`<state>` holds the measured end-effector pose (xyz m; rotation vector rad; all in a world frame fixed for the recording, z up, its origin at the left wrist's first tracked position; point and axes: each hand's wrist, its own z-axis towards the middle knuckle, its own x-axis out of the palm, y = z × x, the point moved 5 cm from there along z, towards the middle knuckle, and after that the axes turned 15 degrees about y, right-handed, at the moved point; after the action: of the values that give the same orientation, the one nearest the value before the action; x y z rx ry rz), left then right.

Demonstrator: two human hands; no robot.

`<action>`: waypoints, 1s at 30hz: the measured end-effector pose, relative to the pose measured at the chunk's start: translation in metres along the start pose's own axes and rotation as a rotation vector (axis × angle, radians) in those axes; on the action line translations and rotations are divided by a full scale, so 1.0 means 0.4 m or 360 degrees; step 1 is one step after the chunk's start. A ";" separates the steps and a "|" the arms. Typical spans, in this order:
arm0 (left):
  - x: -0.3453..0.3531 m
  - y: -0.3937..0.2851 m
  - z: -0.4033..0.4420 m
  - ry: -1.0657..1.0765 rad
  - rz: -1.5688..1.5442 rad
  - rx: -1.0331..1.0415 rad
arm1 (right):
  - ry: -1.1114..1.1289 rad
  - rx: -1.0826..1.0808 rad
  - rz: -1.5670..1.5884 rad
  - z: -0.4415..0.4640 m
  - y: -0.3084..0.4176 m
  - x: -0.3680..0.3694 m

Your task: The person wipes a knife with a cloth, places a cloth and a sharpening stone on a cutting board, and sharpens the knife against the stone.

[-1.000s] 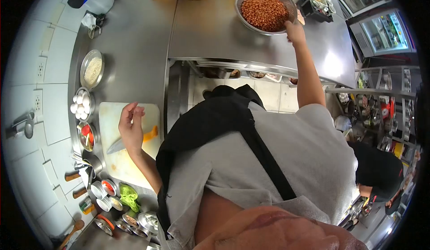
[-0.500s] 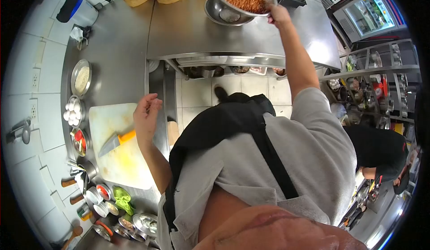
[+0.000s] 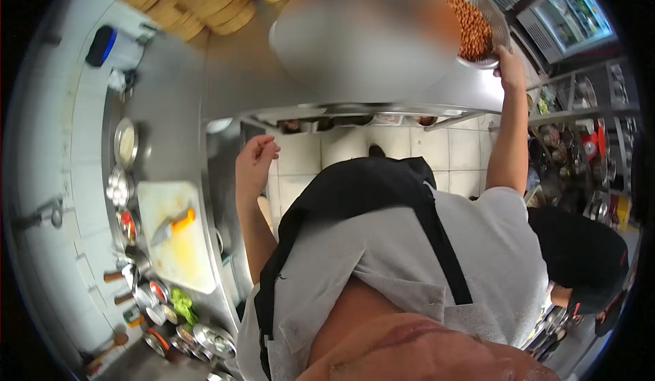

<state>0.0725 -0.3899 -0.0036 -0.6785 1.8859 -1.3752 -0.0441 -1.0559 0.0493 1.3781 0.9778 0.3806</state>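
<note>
My right hand point(image 3: 510, 70) grips the rim of a metal bowl point(image 3: 500, 29) at the far right of the counter. Reddish-brown peanuts or beans point(image 3: 472, 27) fill it. A large grey blur hides the bowl's left side and the middle of the counter. Held in the air beside the left counter's edge, my left hand point(image 3: 256, 164) is empty, its fingers loosely bent and apart. Nearest to it is a white cutting board point(image 3: 181, 255), where a knife with an orange handle point(image 3: 183, 222) lies.
Bamboo steamers point(image 3: 225, 5) are stacked at the far left. Along the wall stand a dish of pale grains point(image 3: 125, 142), a bowl of eggs point(image 3: 118, 188) and several small containers. A person in black point(image 3: 580, 258) bends at the right, near metal shelves point(image 3: 580, 113).
The bowl of peanuts or beans has moved right with my right hand. My left hand has shifted slightly right, away from the cutting board. A blur now covers where the second metal bowl stood.
</note>
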 end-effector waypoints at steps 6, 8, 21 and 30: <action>0.295 -0.101 0.236 0.0432 0.0070 -0.0079 | -0.0375 0.0120 -0.0082 -0.088 -0.141 -0.308; 0.375 -0.147 0.303 0.0542 0.0099 -0.0003 | -0.0458 0.0128 -0.0001 -0.086 -0.199 -0.387; 0.531 -0.178 0.462 0.0829 0.0342 0.0085 | -0.0750 0.0320 0.0268 -0.114 -0.367 -0.531; 0.549 -0.168 0.458 0.0643 0.0418 -0.0201 | -0.0559 0.0212 0.0412 0.438 -0.294 -0.420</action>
<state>0.0806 -0.6828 -0.0256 -0.2043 2.2980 -1.2987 -0.0432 -1.3168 -0.0186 1.6335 0.5446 0.2557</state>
